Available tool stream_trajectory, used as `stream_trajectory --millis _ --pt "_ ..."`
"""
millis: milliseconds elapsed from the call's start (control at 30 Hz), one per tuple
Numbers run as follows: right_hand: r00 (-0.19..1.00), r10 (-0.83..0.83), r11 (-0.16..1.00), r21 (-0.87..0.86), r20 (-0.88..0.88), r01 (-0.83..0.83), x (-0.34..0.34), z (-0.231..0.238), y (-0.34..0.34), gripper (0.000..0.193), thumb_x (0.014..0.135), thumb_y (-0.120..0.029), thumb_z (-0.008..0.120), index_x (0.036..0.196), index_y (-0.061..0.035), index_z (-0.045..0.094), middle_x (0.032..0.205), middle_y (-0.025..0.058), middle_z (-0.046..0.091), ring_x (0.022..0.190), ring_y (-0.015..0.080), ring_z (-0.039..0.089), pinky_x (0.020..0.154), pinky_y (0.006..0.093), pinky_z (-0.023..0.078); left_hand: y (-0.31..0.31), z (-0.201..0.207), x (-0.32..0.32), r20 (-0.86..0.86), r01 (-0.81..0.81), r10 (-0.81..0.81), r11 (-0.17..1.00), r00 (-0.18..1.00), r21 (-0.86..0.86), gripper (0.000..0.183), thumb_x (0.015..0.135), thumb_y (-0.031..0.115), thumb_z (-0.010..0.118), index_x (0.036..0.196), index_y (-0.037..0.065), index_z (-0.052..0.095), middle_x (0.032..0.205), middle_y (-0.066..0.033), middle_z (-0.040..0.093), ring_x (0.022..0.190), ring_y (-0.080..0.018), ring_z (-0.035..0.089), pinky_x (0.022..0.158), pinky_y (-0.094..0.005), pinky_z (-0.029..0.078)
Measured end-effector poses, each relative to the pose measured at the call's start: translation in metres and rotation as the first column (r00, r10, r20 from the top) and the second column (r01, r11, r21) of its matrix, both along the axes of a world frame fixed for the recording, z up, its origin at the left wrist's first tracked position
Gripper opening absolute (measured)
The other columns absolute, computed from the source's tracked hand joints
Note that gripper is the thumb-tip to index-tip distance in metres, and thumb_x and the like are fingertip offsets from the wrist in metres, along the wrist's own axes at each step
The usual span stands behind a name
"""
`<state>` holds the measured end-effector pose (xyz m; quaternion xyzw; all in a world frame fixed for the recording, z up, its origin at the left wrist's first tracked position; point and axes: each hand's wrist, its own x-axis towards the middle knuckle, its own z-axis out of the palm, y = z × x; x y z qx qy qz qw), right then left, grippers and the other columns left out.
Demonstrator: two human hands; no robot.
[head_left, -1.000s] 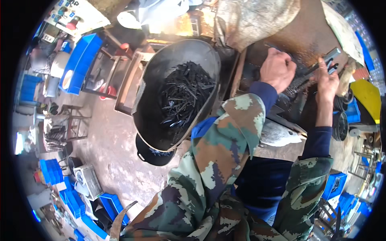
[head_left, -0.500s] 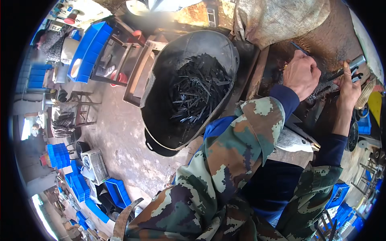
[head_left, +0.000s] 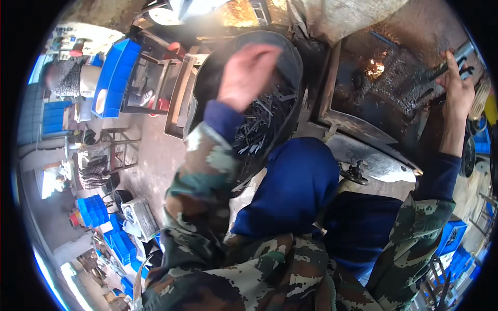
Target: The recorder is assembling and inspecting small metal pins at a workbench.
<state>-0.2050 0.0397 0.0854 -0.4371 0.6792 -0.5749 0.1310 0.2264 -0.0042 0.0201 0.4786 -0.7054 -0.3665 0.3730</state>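
My left hand (head_left: 250, 75) is smeared by motion above a deep black tub (head_left: 212, 72). Whether its fingers hold anything cannot be made out. Inside the tub lies a heap of thin dark strips (head_left: 264, 111), partly covered by the hand and sleeve. Over at the right, my right hand (head_left: 457, 93) is closed round a dark rod-like handle (head_left: 438, 72), beside a grey metal cylinder (head_left: 463, 51). The handle reaches over a dark, wet-looking work surface (head_left: 384, 103), where a bright orange-yellow spot (head_left: 374, 68) shows.
Rough sacking (head_left: 358, 15) hangs behind the work surface. A thin blue bar (head_left: 383, 39) lies near it. To the left stand a wood-and-metal frame (head_left: 179, 98) and a blue bin (head_left: 116, 78) on a stand. Another person (head_left: 65, 78) is at the far left.
My left hand has moved left from the work surface to over the tub. My right hand stays at the handle. The bright spot is now uncovered, and my view has shifted slightly.
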Motion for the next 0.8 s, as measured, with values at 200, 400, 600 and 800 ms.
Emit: stream_trajectory --millis 200,400,600,800 --pt "0.998 0.025 1.000 -0.020 0.051 -0.024 0.006 -0.007 -0.007 0.041 0.089 -0.031 0.075 0.112 0.0015 0.067 0.064 -0.0038 0.054 0.054 0.0067 0.051 0.062 0.0241 0.052 0.025 -0.102 0.155 0.574 -0.276 0.099 0.933 0.813 0.229 0.024 0.090 0.019 0.060 0.105 0.004 0.073 0.084 -0.0105 0.071 0.076 -0.0184 0.069 0.070 -0.0317 0.055" --pt "0.999 0.002 1.000 -0.008 0.032 -0.002 0.006 -0.009 -0.005 0.037 0.090 -0.032 0.074 0.108 -0.0003 0.070 0.062 -0.0055 0.048 0.054 0.0059 0.049 0.061 0.0243 0.052 0.046 -0.160 0.180 0.799 -0.320 -0.008 0.914 0.601 0.250 0.028 0.081 0.027 0.071 0.101 0.008 0.073 0.102 -0.0201 0.070 0.099 -0.0389 0.066 0.088 -0.0475 0.053" --pt "0.999 -0.008 1.000 -0.009 0.031 0.008 0.007 -0.006 -0.004 0.032 0.091 -0.031 0.072 0.103 -0.0021 0.074 0.060 -0.0059 0.043 0.054 0.0062 0.048 0.062 0.0246 0.052 0.039 -0.175 0.171 0.845 -0.329 -0.013 0.918 0.535 0.223 0.041 0.077 0.027 0.077 0.108 0.004 0.063 0.111 -0.0245 0.066 0.107 -0.0433 0.062 0.091 -0.0498 0.051" --pt "0.999 0.014 0.999 -0.031 0.050 -0.012 0.013 -0.004 -0.005 0.033 0.091 -0.032 0.072 0.104 -0.0011 0.073 0.059 -0.0062 0.043 0.054 0.0058 0.048 0.062 0.0249 0.052 0.036 -0.183 0.170 0.865 -0.375 0.011 0.904 0.501 0.206 0.044 0.077 0.027 0.078 0.109 0.003 0.060 0.112 -0.0249 0.066 0.107 -0.0437 0.062 0.091 -0.0504 0.052"
